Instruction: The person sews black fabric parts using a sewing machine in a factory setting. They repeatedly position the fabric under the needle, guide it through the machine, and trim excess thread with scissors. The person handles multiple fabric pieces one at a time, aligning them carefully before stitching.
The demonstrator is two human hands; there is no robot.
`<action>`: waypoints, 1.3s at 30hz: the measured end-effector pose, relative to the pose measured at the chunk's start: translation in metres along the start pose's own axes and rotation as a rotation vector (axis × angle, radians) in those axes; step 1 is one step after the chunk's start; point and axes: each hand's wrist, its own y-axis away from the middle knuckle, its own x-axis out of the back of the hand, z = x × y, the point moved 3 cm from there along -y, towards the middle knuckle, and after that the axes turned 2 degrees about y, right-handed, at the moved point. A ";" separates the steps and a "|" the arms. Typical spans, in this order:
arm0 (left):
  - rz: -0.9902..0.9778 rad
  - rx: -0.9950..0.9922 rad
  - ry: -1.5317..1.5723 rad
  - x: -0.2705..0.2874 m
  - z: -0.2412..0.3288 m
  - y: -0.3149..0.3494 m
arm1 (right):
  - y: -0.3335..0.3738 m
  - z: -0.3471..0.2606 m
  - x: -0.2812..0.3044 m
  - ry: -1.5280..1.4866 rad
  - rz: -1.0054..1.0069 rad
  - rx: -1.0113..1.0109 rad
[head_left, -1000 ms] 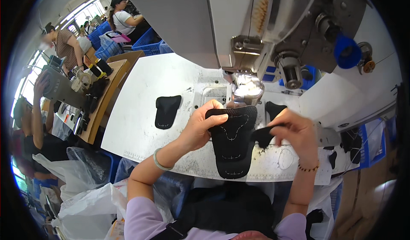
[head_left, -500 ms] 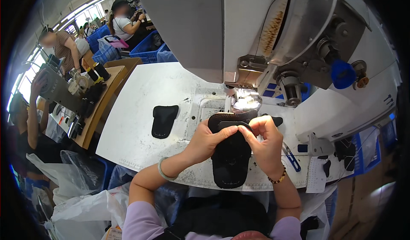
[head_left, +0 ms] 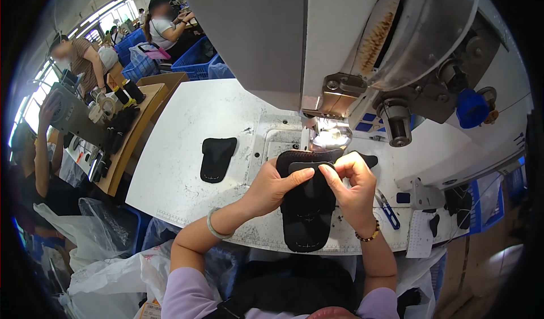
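Between my two hands is a black padded fabric piece point(head_left: 309, 189), its rounded top edge pinched at both corners. My left hand point(head_left: 271, 187) has its thumb on the left corner. My right hand point(head_left: 356, 187) pinches the right corner between thumb and fingers. Beneath it, a larger black piece point(head_left: 300, 155) with a curved top edge lies close to the sewing machine's lit needle area point(head_left: 331, 136). Below my hands, another black piece point(head_left: 307, 237) with white stitch marks reaches toward the table's front edge. My fingers partly cover how these layers overlap.
A similar black piece point(head_left: 217, 160) lies on the white table point(head_left: 175, 149) at left. Blue-handled thread snips point(head_left: 387, 210) rest right of my hand. The machine head point(head_left: 266, 41) hangs above. Blue crates point(head_left: 195, 64) and people at work are farther left.
The upper edge of the small black piece, curled under my fingers before, now lies flatter with more of its face showing. My right thumb has slid slightly right. The view has shifted a little.
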 end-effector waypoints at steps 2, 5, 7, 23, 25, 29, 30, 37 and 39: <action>0.012 -0.010 -0.009 -0.001 0.000 0.001 | 0.001 0.000 -0.001 -0.010 0.016 0.016; 0.023 -0.017 -0.033 0.000 -0.001 0.000 | 0.002 0.001 -0.002 -0.012 0.034 0.031; 0.025 -0.021 -0.046 0.001 -0.001 0.000 | 0.002 0.002 -0.002 -0.001 0.035 0.033; 0.017 -0.067 -0.163 0.003 -0.001 0.001 | 0.004 0.000 -0.001 0.019 0.031 0.045; 0.038 -0.071 -0.158 0.002 -0.001 0.002 | 0.006 -0.003 0.001 0.010 0.034 0.049; 0.072 -0.074 -0.095 -0.003 0.004 0.007 | 0.019 -0.006 0.028 0.481 0.080 0.444; 0.075 -0.066 -0.075 -0.005 0.004 0.007 | 0.025 -0.004 0.032 0.682 0.051 0.640; 0.156 -0.072 0.090 -0.013 0.010 0.011 | 0.025 -0.012 0.012 0.846 0.052 1.167; 0.247 -0.098 0.110 -0.010 0.015 0.013 | 0.017 -0.021 0.007 0.796 -0.034 1.079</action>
